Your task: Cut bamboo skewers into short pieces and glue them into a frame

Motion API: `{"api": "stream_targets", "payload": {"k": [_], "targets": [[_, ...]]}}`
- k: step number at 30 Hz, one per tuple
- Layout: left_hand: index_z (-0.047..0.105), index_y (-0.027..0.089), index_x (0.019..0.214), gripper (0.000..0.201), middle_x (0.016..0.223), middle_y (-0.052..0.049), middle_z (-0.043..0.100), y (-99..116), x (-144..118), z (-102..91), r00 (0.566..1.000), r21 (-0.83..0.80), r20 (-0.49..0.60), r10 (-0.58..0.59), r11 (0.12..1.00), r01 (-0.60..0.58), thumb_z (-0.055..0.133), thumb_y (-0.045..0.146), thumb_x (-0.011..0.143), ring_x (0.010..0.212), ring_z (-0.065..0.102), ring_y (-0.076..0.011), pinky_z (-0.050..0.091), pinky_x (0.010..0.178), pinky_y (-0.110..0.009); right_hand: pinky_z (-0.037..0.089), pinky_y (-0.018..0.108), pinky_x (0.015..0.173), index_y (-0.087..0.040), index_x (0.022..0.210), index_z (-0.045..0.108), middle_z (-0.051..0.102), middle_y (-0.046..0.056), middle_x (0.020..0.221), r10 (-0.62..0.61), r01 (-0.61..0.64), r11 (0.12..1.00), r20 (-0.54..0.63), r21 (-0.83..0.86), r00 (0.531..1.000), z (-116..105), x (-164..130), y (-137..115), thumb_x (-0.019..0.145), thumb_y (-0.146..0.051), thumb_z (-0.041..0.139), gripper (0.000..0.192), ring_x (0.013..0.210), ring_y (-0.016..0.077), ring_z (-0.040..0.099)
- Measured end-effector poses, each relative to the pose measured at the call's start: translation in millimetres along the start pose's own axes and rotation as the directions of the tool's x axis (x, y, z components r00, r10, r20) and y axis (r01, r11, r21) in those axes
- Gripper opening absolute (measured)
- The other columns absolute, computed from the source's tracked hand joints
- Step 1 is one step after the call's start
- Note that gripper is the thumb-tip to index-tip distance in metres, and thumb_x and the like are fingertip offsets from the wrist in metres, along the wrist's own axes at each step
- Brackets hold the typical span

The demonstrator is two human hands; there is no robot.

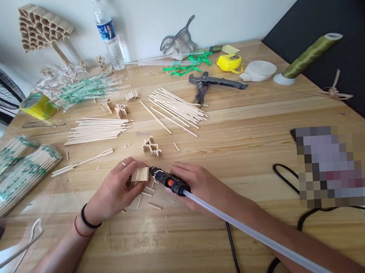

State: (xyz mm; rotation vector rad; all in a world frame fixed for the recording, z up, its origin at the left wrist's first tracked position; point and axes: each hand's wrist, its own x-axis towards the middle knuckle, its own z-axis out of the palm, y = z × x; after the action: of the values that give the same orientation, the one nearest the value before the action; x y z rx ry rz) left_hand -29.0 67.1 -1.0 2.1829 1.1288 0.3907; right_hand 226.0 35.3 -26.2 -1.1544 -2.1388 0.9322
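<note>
My left hand (116, 190) pinches a small block of short wooden sticks (140, 174) set side by side, a little above the table. My right hand (193, 181) is wrapped round a black hot glue gun (168, 180). Its nozzle points left and meets, or nearly meets, the block's right edge. A long translucent glue stick (246, 227) runs out of the gun's back toward the lower right. Below the block lie several cut stick pieces (155, 206). Just beyond my hands stands a zigzag stick piece (152, 147).
Loose long sticks (177, 108) and another pile (98, 129) lie farther back. Beyond them are a cutter tool (218, 83), a yellow tape measure (230, 62) and a water bottle (108, 38). Bagged sticks (27, 175) lie left. A black cable (232, 248) trails at the front right.
</note>
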Motion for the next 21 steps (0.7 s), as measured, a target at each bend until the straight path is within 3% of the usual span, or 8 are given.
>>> {"api": "stream_targets", "payload": {"k": [6,21], "targets": [[0.064,0.02,0.121,0.024,0.105,-0.007,0.065,-0.9,-0.1,-0.2,1.0,0.01,0.013,-0.002,1.0,0.002,0.059,0.023,0.098,0.083,0.061,-0.0168,0.048,0.064,-0.026,0.044,0.028,0.07,-0.021,0.089,0.058,0.064,0.001,0.088,-0.03,0.03,0.999,-0.008,0.014,1.0,-1.0,-0.3,-1.0,0.09,-0.012,0.069,0.014,0.078,0.0177,0.06],[0.065,0.019,0.122,0.025,0.103,-0.007,0.064,1.3,0.8,-1.0,1.0,0.005,0.009,-0.006,1.0,0.006,0.059,0.028,0.099,0.08,0.061,-0.0166,0.05,0.064,-0.026,0.042,0.026,0.068,-0.02,0.084,0.055,0.062,0.0,0.085,0.009,-0.009,1.0,0.012,-0.023,1.0,-2.0,0.1,-2.9,0.088,-0.006,0.071,0.021,0.075,0.0159,0.058]]}}
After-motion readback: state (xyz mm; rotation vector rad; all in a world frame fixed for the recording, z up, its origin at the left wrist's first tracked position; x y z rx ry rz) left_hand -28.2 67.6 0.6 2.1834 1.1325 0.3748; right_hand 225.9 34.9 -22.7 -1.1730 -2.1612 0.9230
